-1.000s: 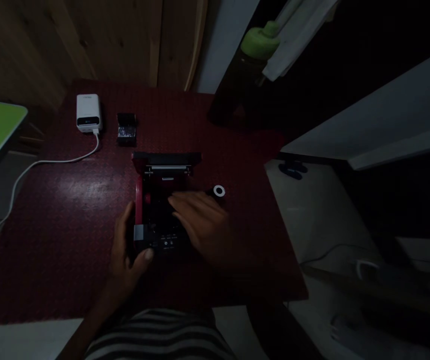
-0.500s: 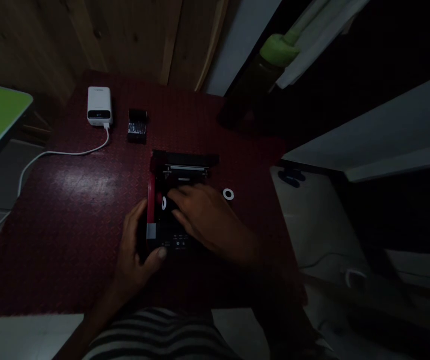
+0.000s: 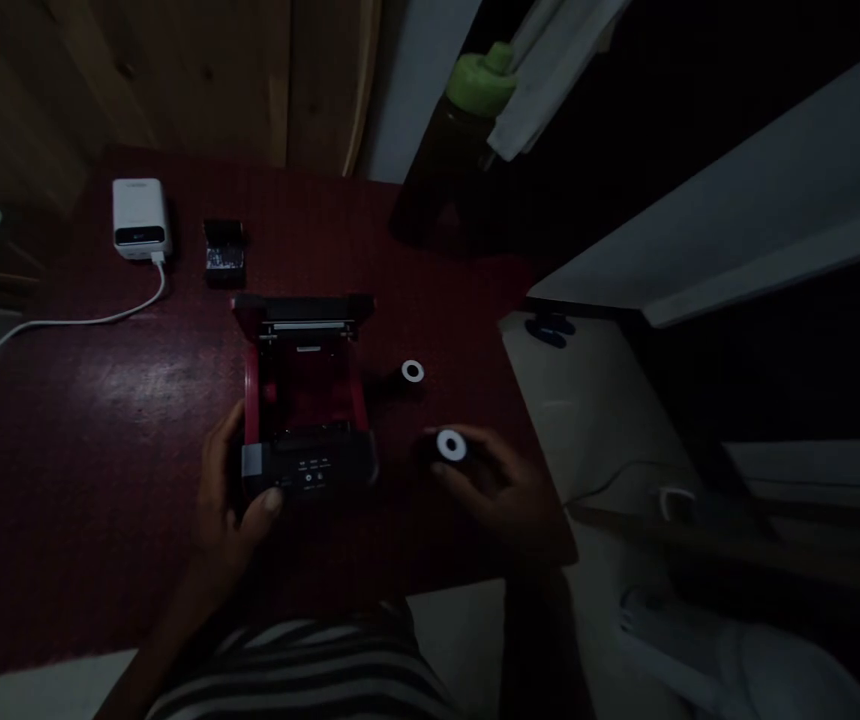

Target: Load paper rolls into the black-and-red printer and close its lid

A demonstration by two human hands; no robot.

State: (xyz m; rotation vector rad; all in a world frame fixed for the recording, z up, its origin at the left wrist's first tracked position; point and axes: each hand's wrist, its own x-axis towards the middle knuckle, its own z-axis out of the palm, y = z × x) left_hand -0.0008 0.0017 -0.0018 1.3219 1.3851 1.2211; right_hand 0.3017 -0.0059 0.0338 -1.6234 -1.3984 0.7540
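Note:
A small red and black printer [image 3: 310, 465] stands on the table with its lid [image 3: 304, 312] raised, showing a red inner bay. My left hand [image 3: 224, 495] grips its near left corner, thumb on the front panel and fingers along the side. To the right of the printer, my right hand [image 3: 501, 485] holds a dark roll [image 3: 452, 457] by its sides. Its white ring-shaped end faces up, while most of its body is lost in shadow. A similar roll [image 3: 413, 382] with a white ring end stands beyond it, apart from the hand.
A white power bank [image 3: 139, 208] with a plugged-in white cable [image 3: 85, 321] lies at the back left of the dark red table [image 3: 122, 480]. Beside it sits a black two-spool piece with shiny film [image 3: 224, 256]. A green-capped bottle [image 3: 449, 150] stands at the back.
My right hand has lifted the roll out of the printer's bay and carried it right, over the table. My left hand stays on the printer. The view has shifted right.

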